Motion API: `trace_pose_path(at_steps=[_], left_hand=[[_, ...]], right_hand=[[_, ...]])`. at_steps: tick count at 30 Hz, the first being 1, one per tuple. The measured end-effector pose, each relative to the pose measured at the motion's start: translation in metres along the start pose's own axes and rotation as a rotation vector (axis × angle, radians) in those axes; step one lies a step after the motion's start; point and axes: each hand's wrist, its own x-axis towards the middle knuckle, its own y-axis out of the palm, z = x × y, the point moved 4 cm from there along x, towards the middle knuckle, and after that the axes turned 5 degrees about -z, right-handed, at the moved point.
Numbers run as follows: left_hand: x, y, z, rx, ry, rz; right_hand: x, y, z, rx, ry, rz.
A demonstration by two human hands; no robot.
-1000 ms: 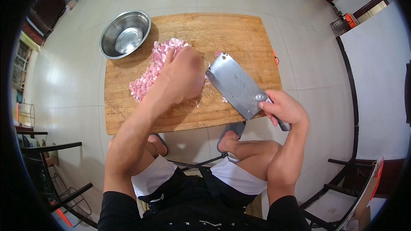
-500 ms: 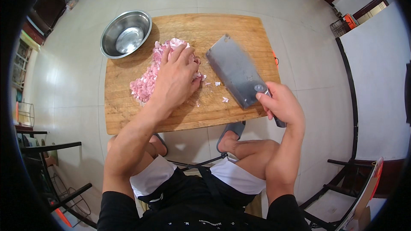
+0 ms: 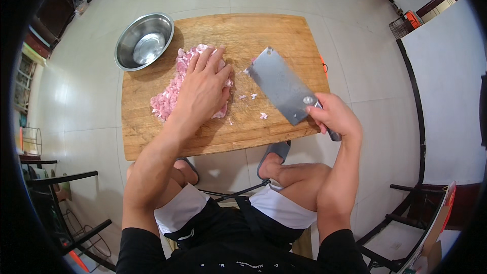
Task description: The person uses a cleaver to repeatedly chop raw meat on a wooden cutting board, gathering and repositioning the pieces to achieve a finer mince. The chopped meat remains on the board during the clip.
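A heap of chopped pink meat (image 3: 165,102) with whitish fatty bits lies on the left half of a wooden cutting board (image 3: 223,139). My left hand (image 3: 204,83) rests on the heap's right part, fingers spread and palm down, hiding much of the meat beneath. On the right, my right hand (image 3: 334,115) is closed round the dark handle of a cleaver (image 3: 280,85). Its broad grey blade is turned face up over the board, apart from the heap, with a bit of meat at the far left corner. Small scraps of meat (image 3: 263,115) lie between the heap and the blade.
A steel bowl (image 3: 148,44) stands at the board's far left corner, with no food seen inside. My knees and slippered feet are close below the near edge. Dark-framed chairs or racks (image 3: 61,177) stand at left and lower right; a white wall (image 3: 451,91) runs along the right.
The view has shifted slightly, moving the board left in the picture. My right hand and the cleaver's handle have risen a little toward the far side. My left hand stays on the meat.
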Motion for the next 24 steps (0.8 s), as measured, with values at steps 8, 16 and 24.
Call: trace_pose_path(at_steps=[8,16,24], left_hand=[[0.001,-0.009,0.007,-0.12,0.111,0.232],[-0.003,-0.021,0.017,-0.187,0.19,0.29],[-0.002,-0.009,0.006,-0.083,0.109,0.103]], right_hand=[[0.004,0.015,0.019,0.022,-0.077,-0.146],[-0.016,0.019,0.024,0.004,-0.061,-0.013],[-0.006,0.024,0.006,0.017,0.002,0.137]])
